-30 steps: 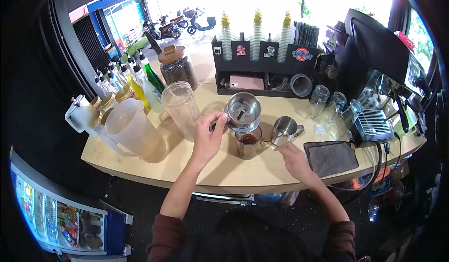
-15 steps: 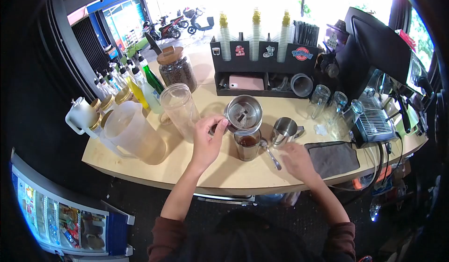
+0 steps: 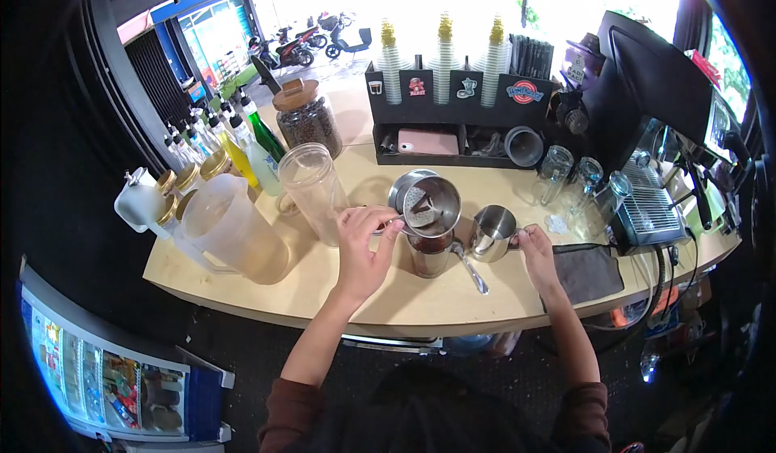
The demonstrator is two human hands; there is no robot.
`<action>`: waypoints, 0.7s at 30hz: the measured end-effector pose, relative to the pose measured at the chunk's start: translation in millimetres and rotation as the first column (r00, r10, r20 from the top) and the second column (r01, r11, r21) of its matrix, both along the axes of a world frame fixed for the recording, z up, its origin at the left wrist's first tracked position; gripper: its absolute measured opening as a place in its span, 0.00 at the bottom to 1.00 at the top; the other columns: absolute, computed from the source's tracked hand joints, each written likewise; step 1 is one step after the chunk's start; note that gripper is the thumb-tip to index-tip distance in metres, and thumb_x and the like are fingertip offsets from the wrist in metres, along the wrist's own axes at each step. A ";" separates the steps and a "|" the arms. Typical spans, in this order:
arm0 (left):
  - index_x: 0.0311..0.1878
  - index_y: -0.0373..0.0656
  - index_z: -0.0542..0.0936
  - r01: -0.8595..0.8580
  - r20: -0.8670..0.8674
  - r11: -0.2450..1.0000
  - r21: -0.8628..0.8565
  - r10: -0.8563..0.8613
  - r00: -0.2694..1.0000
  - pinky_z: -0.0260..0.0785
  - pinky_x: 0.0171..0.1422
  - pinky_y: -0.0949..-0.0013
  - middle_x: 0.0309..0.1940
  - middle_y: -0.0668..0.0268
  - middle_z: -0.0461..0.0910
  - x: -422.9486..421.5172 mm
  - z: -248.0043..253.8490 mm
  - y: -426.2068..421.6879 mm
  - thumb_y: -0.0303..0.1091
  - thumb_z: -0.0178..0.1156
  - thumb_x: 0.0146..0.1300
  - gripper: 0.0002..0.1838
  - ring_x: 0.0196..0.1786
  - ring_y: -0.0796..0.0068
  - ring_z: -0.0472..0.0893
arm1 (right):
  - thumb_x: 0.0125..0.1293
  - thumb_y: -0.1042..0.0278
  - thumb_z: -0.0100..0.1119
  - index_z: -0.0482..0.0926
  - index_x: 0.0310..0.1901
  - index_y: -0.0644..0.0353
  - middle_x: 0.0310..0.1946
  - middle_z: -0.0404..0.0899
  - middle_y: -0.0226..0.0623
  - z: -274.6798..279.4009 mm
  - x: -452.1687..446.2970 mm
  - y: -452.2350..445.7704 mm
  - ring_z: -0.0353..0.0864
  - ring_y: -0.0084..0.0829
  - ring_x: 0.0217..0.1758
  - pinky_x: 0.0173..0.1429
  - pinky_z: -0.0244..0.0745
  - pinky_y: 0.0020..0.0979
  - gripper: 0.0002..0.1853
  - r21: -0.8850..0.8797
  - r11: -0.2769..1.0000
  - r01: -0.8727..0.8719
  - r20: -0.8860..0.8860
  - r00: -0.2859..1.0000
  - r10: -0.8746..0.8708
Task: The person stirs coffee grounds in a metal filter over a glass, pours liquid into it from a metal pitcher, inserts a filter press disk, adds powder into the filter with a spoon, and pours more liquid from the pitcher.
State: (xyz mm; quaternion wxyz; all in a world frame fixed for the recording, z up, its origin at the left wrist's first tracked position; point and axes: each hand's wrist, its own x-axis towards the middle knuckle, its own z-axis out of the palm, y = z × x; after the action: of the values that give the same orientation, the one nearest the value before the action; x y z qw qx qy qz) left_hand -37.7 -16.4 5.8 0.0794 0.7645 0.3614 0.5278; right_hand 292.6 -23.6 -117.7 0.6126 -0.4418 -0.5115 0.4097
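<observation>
My left hand (image 3: pixel 368 243) is closed on the handle of a round metal strainer (image 3: pixel 440 210), its inside speckled and holding something dark. The strainer is tilted above a glass of brown liquid (image 3: pixel 430 261), partly covering it. Another metal rim (image 3: pixel 404 180) shows just behind the strainer; the rest of that vessel is hidden. On the right, my right hand (image 3: pixel 537 255) has its fingers closed around the handle of a small steel pitcher (image 3: pixel 490 243), upright on the counter. A metal spoon (image 3: pixel 472 271) lies between the glass and the pitcher.
A clear tall container (image 3: pixel 311 190) and a frosted jug (image 3: pixel 234 235) stand left, near several bottles and a coffee bean jar (image 3: pixel 311 126). A black cup organizer (image 3: pixel 453 134) lines the back. Glass mugs (image 3: pixel 586 178), a dark cloth (image 3: pixel 586 275) and an espresso machine (image 3: pixel 651 219) are right.
My right hand has moved to the steel pitcher and taken hold of its handle. My left hand has tilted the strainer and shifted it slightly right.
</observation>
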 end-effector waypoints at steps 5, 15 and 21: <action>0.36 0.42 0.80 -0.015 -0.027 0.998 0.057 0.017 0.999 0.57 0.58 0.61 0.36 0.66 0.82 -1.4 1.5 -2.6 0.32 0.60 0.64 0.04 0.42 0.66 0.78 | 0.72 0.71 0.52 0.68 0.39 0.56 0.30 0.74 0.27 20.2 -10.5 0.2 0.74 0.21 0.36 0.46 0.71 0.25 0.04 0.063 0.997 -0.044 -0.200 0.978 0.056; 0.37 0.41 0.80 0.025 0.059 0.998 -0.062 -0.021 0.998 0.57 0.57 0.61 0.36 0.65 0.82 -4.5 -7.4 0.4 0.33 0.59 0.65 0.06 0.42 0.66 0.77 | 0.68 0.75 0.57 0.67 0.37 0.58 0.29 0.73 0.27 123.6 -26.4 -9.0 0.76 0.17 0.31 0.38 0.75 0.21 0.07 0.132 0.991 -0.021 -0.086 0.996 0.033; 0.35 0.38 0.80 0.083 0.182 0.991 -0.108 -0.063 0.981 0.63 0.50 0.63 0.33 0.63 0.82 -1.0 -11.6 2.9 0.32 0.60 0.65 0.07 0.37 0.66 0.78 | 0.66 0.76 0.60 0.66 0.36 0.57 0.28 0.71 0.24 188.3 -49.0 -6.2 0.74 0.13 0.31 0.36 0.74 0.18 0.10 0.165 0.980 -0.113 0.008 0.994 0.113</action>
State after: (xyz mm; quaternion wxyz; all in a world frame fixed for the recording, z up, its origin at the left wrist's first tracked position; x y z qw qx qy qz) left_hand -38.7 -13.5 -5.8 0.1748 0.7213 0.3544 0.5688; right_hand 243.7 -29.7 70.6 0.6232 -0.3595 -0.5676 0.4003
